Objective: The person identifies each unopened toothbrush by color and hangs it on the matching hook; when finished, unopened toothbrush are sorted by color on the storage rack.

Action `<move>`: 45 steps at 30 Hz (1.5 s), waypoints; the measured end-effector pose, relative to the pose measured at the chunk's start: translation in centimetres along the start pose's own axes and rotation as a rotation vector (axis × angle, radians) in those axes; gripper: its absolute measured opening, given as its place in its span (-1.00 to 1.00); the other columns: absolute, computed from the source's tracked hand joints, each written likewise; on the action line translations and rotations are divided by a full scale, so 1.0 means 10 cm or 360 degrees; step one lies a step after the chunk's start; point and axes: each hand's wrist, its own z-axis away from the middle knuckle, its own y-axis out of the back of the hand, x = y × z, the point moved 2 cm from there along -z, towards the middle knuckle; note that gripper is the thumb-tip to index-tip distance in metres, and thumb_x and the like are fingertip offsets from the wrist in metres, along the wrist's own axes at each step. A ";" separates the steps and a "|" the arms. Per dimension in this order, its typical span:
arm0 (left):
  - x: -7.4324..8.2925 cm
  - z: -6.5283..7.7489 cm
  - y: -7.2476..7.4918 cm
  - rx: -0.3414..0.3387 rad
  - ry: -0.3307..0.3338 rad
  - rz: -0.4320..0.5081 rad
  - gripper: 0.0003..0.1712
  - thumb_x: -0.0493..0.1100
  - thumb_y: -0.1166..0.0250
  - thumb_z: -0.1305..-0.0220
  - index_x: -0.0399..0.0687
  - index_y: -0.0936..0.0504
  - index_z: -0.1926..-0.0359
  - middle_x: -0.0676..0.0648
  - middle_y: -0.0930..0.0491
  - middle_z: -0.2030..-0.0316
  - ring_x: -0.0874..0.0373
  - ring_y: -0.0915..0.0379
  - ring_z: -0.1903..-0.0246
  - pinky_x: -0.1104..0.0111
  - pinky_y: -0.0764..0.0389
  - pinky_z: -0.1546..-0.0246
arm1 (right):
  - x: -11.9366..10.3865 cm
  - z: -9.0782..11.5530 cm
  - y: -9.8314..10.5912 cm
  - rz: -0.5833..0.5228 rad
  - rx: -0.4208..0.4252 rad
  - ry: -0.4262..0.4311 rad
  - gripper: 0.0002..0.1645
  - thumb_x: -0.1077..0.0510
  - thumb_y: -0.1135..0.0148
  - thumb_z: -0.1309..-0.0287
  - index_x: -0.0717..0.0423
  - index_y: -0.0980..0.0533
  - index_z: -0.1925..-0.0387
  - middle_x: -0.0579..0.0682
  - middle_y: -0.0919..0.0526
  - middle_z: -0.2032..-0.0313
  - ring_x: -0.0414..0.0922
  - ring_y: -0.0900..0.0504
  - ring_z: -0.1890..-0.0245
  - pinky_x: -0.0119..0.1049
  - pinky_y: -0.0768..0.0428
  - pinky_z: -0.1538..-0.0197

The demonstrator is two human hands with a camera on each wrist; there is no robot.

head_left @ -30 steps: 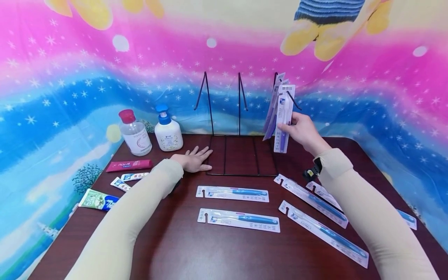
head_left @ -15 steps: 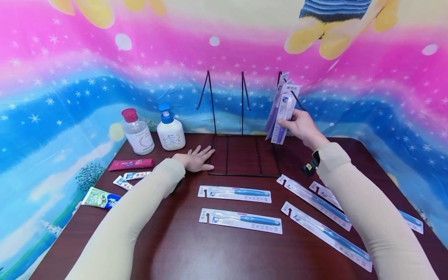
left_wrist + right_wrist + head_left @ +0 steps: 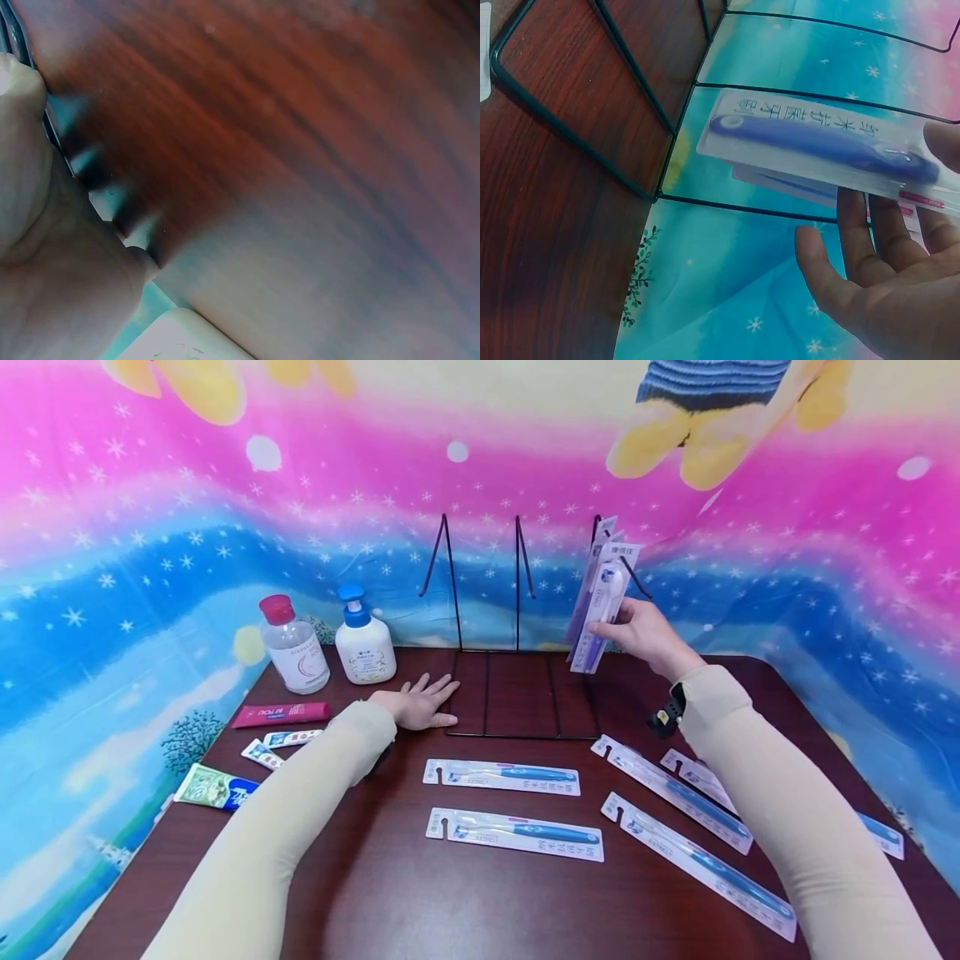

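Note:
In the head view my right hand (image 3: 645,628) pinches a packaged purple toothbrush (image 3: 602,608) by its edge. The pack is at the right hook of a black wire rack (image 3: 517,602), tilted with its lower end to the left. More purple packs (image 3: 581,602) hang close behind it. In the right wrist view, the thumb is on one side of the toothbrush pack (image 3: 817,146) and fingers (image 3: 855,232) are on the other. My left hand (image 3: 418,703) lies flat with spread fingers at the left side of the rack's base; its palm edge shows in the left wrist view.
Several packaged blue toothbrushes (image 3: 502,775) lie in front of the rack and to the right, some partly under my right sleeve. On the left stand a red-capped bottle (image 3: 300,656) and a blue-topped pump bottle (image 3: 365,652), with toothpaste tubes (image 3: 281,714) in front of them.
The front purple toothbrush pack has gone from nearly upright to tilted, its lower end swinging left towards the packs behind. My right hand keeps hold of it. The left hand stays in place.

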 end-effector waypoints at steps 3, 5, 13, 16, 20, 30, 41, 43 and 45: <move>0.06 0.04 0.03 0.0000 -0.0005 -0.0034 -0.09 0.40 0.22 -0.27 0.10 0.31 -0.44 -0.05 0.39 -0.43 -0.18 0.48 -0.35 -0.10 0.19 -0.25 | 0.01 0.01 0.01 0.0009 -0.0004 -0.0013 -0.25 -0.11 -0.26 -0.08 0.14 -0.31 -0.24 0.15 -0.47 -0.10 0.02 -0.47 -0.04 0.00 -0.42 -0.04; 0.10 0.08 0.06 -0.0006 -0.0012 -0.0028 -0.11 0.35 0.19 -0.30 0.06 0.30 -0.44 -0.08 0.37 -0.42 -0.20 0.46 -0.35 -0.10 0.17 -0.24 | 0.02 0.03 0.03 0.0023 -0.0012 -0.0024 -0.23 -0.15 -0.27 -0.05 0.10 -0.32 -0.23 0.12 -0.48 -0.08 0.00 -0.47 -0.04 -0.01 -0.42 -0.03; 0.06 0.04 0.03 0.0000 -0.0031 0.0056 -0.05 0.40 0.16 -0.25 0.06 0.29 -0.45 -0.10 0.38 -0.42 -0.26 0.50 -0.34 -0.17 0.25 -0.21 | 0.10 0.26 0.30 0.0257 -0.0030 -0.0091 -0.28 -0.24 -0.26 0.00 0.06 -0.37 -0.11 0.09 -0.49 0.06 0.03 -0.45 0.03 0.04 -0.41 -0.01; 0.06 0.06 0.06 -0.0006 -0.0016 0.0064 -0.06 0.40 0.16 -0.24 0.08 0.28 -0.45 -0.08 0.38 -0.42 -0.24 0.50 -0.34 -0.16 0.26 -0.21 | 0.20 0.43 0.45 0.0400 -0.0066 -0.0113 -0.30 -0.27 -0.24 -0.01 0.01 -0.39 -0.10 0.10 -0.48 0.05 0.04 -0.43 0.03 0.04 -0.41 0.01; 0.08 0.07 0.06 -0.0023 -0.0012 0.0045 -0.07 0.38 0.17 -0.26 0.07 0.29 -0.45 -0.09 0.38 -0.42 -0.23 0.50 -0.34 -0.15 0.24 -0.22 | 0.39 0.74 0.65 0.0601 -0.0122 -0.0134 -0.36 -0.27 -0.20 -0.05 0.02 -0.42 -0.07 0.11 -0.50 0.05 0.05 -0.44 0.05 0.03 -0.43 0.06; 0.10 0.09 0.09 0.0022 -0.0020 -0.0021 -0.13 0.31 0.16 -0.32 0.04 0.27 -0.45 -0.10 0.35 -0.42 -0.23 0.46 -0.35 -0.15 0.19 -0.22 | 0.89 1.57 0.81 0.0950 -0.0193 -0.0133 -0.54 -0.10 -0.22 -0.13 0.10 -0.50 0.04 0.03 -0.60 0.23 -0.04 -0.55 0.25 -0.12 -0.49 0.24; 0.07 0.06 0.05 0.0032 -0.0037 -0.0011 -0.13 0.31 0.18 -0.32 0.05 0.29 -0.45 -0.09 0.36 -0.42 -0.23 0.48 -0.35 -0.15 0.21 -0.22 | 1.44 2.02 0.89 0.1113 -0.0184 -0.0224 -0.44 -0.01 -0.23 -0.12 0.32 -0.46 -0.02 0.24 -0.57 0.21 0.15 -0.53 0.22 0.09 -0.47 0.23; 0.08 0.06 0.06 0.0035 -0.0041 -0.0013 -0.13 0.31 0.17 -0.32 0.04 0.28 -0.44 -0.10 0.36 -0.42 -0.24 0.47 -0.34 -0.16 0.20 -0.22 | 1.57 2.07 0.94 0.1125 -0.0200 -0.0261 -0.40 -0.01 -0.25 -0.09 0.37 -0.44 -0.03 0.34 -0.54 0.17 0.24 -0.50 0.17 0.14 -0.45 0.20; 0.09 0.06 0.07 0.0040 -0.0051 -0.0015 -0.13 0.31 0.17 -0.32 0.02 0.27 -0.45 -0.11 0.35 -0.42 -0.25 0.47 -0.34 -0.17 0.20 -0.21 | 1.69 2.11 0.99 0.1122 -0.0217 -0.0297 -0.35 -0.03 -0.27 -0.07 0.40 -0.42 -0.04 0.42 -0.49 0.11 0.33 -0.44 0.11 0.20 -0.42 0.17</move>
